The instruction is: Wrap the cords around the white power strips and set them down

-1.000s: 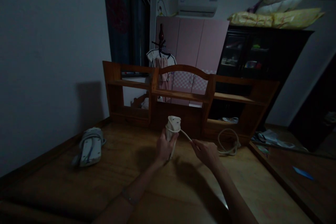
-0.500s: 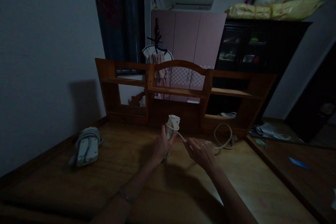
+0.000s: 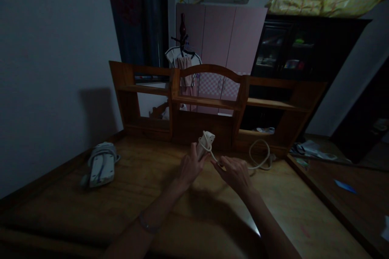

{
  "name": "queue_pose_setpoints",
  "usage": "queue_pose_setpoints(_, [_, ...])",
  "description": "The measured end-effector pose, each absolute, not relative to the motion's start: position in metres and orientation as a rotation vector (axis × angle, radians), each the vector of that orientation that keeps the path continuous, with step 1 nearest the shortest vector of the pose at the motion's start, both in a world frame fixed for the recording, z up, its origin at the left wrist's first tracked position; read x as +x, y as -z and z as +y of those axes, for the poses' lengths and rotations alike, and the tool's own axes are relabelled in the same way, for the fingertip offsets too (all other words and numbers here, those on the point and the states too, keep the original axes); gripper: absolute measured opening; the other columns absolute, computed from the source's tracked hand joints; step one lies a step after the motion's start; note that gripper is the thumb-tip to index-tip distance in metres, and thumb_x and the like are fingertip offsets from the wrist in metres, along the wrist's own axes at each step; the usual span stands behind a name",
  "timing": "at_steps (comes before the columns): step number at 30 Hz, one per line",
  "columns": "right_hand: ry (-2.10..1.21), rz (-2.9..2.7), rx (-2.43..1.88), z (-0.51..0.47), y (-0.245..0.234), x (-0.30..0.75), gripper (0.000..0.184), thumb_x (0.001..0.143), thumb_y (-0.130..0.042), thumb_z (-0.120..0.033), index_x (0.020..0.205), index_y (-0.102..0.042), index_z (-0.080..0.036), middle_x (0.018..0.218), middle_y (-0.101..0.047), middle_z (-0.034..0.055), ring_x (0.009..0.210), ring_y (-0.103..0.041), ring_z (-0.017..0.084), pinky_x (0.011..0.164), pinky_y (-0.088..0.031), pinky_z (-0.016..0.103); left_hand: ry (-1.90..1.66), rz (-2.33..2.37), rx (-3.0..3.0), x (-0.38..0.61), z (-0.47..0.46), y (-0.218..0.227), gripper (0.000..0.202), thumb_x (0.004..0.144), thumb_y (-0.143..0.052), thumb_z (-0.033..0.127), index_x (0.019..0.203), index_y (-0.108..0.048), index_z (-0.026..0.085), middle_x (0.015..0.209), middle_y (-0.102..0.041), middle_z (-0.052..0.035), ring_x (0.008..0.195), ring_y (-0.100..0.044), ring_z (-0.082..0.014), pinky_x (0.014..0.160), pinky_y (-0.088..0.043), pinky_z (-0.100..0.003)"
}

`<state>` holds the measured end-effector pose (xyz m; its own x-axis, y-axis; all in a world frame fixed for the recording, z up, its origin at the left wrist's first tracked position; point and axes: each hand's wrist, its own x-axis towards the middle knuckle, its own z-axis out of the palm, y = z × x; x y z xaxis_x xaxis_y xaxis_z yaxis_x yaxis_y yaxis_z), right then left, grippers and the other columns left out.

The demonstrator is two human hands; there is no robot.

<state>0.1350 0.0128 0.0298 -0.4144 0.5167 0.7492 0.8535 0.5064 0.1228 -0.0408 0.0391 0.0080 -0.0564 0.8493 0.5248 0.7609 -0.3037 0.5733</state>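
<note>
Head view: the step in hand, as judged from the layout, is handling of the pale cord (image 3: 213,157) about the body of the pale power strip (image 3: 208,138); whether the turn is being wound or unwound cannot be told from its position; the power strip is raised in front of the middle section of the wooden headboard (image 3: 209,103), tilted, with its upper end toward that headboard; the next move, in judgement, calls for a steady grip on the strip body and controlled tension on the cord, so that the turn does not slip off the end; the left hand (image 3: 191,166) is closed around the lower part of the strip, thumb and fingers on opposite sides; the right hand (image 3: 234,173) is closed, pinching the cord a short way from the strip; beyond it, the cord appears to run on to a loose loop (image 3: 267,158) on the wooden platform (image 3: 142,186), just before the headboard's right section; a second strip (image 3: 101,171), cord bundled at its far end, lies before the headboard's left end, well apart from both hands.
</note>
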Motion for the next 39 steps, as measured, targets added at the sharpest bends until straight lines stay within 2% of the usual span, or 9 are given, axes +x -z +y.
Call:
queue_pose_setpoints(5, [0.7, -2.072, -1.091, 0.011, -0.029, 0.131, 0.031, 0.09, -0.05, -0.034, 0.063, -0.053, -0.018, 0.057, -0.057, -0.0011, 0.054, -0.052, 0.01, 0.057, -0.026, 0.025, -1.346, 1.7, 2.275, -0.04, 0.038, -0.006, 0.057, 0.087, -0.046, 0.047, 0.137, -0.03, 0.023, 0.128, -0.052, -0.0139, 0.11, -0.056, -0.0265, 0.084, -0.043, -0.03])
queue_pose_setpoints(9, [0.72, -2.002, -1.085, 0.009, -0.033, 0.132, 0.033, 0.089, -0.05, -0.033, 0.06, -0.05, -0.018, 0.056, -0.054, -0.0004, 0.054, -0.046, 0.01, 0.06, -0.027, 0.025, -1.286, 1.566, 2.404, -0.038, 0.032, -0.007, 0.056, 0.09, -0.042, 0.044, 0.14, -0.027, 0.024, 0.123, -0.053, -0.0121, 0.106, -0.057, -0.0242, 0.087, -0.044, -0.031])
queue_pose_setpoints(15, [0.73, -2.009, -1.041, 0.008, -0.034, 0.133, 0.034, 0.09, -0.049, -0.032, 0.059, -0.05, -0.018, 0.055, -0.053, -0.0005, 0.053, -0.045, 0.01, 0.06, -0.026, 0.026, -1.23, 1.434, 2.488, -0.034, 0.026, -0.009, 0.052, 0.092, -0.037, 0.039, 0.141, -0.025, 0.027, 0.115, -0.056, -0.0102, 0.098, -0.058, -0.0214, 0.081, -0.046, -0.029])
queue_pose_setpoints(18, [0.718, -1.985, -1.029, 0.009, -0.032, 0.133, 0.034, 0.09, -0.05, -0.031, 0.059, -0.051, -0.018, 0.055, -0.053, -0.0007, 0.053, -0.045, 0.01, 0.059, -0.026, 0.026, -1.293, 1.384, 2.49, -0.033, 0.025, -0.009, 0.053, 0.092, -0.038, 0.039, 0.141, -0.024, 0.024, 0.118, -0.055, -0.0114, 0.106, -0.056, -0.0218, 0.087, -0.045, -0.031])
queue_pose_setpoints(21, [0.709, -1.951, -1.033, 0.009, -0.031, 0.132, 0.035, 0.089, -0.051, -0.033, 0.057, -0.05, -0.018, 0.053, -0.051, -0.0012, 0.051, -0.044, 0.009, 0.059, -0.026, 0.026, -1.355, 1.403, 2.457, -0.031, 0.026, -0.01, 0.061, 0.091, -0.04, 0.041, 0.143, -0.017, 0.021, 0.129, -0.05, -0.0131, 0.114, -0.052, -0.0233, 0.091, -0.044, -0.033])
queue_pose_setpoints(27, [0.688, -1.912, -1.057, 0.008, -0.03, 0.133, 0.036, 0.088, -0.053, -0.034, 0.057, -0.048, -0.018, 0.052, -0.05, -0.0017, 0.05, -0.042, 0.009, 0.059, -0.028, 0.025, -1.379, 1.36, 2.431, -0.03, 0.023, -0.014, 0.058, 0.091, -0.041, 0.042, 0.143, -0.022, 0.024, 0.125, -0.054, -0.0112, 0.112, -0.054, -0.0233, 0.093, -0.043, -0.033])
queue_pose_setpoints(30, [0.688, -1.89, -1.071, 0.01, -0.029, 0.135, 0.035, 0.087, -0.055, -0.033, 0.056, -0.047, -0.018, 0.052, -0.05, -0.0019, 0.05, -0.04, 0.009, 0.059, -0.028, 0.026, -1.368, 1.394, 2.332, -0.028, 0.019, -0.017, 0.06, 0.089, -0.044, 0.043, 0.143, -0.023, 0.025, 0.127, -0.054, -0.0107, 0.111, -0.055, -0.0239, 0.09, -0.044, -0.032])
queue_pose_setpoints(34, [0.647, -1.885, -1.068, 0.012, -0.029, 0.138, 0.035, 0.086, -0.056, -0.033, 0.056, -0.046, -0.018, 0.051, -0.049, -0.002, 0.05, -0.04, 0.009, 0.058, -0.028, 0.025, -1.314, 1.541, 2.059, -0.026, 0.019, -0.02, 0.072, 0.086, -0.051, 0.047, 0.145, -0.015, 0.026, 0.125, -0.057, -0.0088, 0.103, -0.06, -0.0225, 0.081, -0.046, -0.027])
queue_pose_setpoints(39, [0.456, -2.027, -1.054, 0.012, -0.032, 0.138, 0.02, 0.087, -0.052, -0.029, 0.07, -0.055, -0.018, 0.067, -0.056, 0.001, 0.062, -0.051, 0.011, 0.061, -0.032, 0.023, -1.356, 1.681, 1.838, -0.029, 0.028, -0.021, 0.078, 0.083, -0.053, 0.051, 0.145, -0.014, 0.025, 0.121, -0.06, -0.0103, 0.099, -0.063, -0.0224, 0.073, -0.045, -0.024])
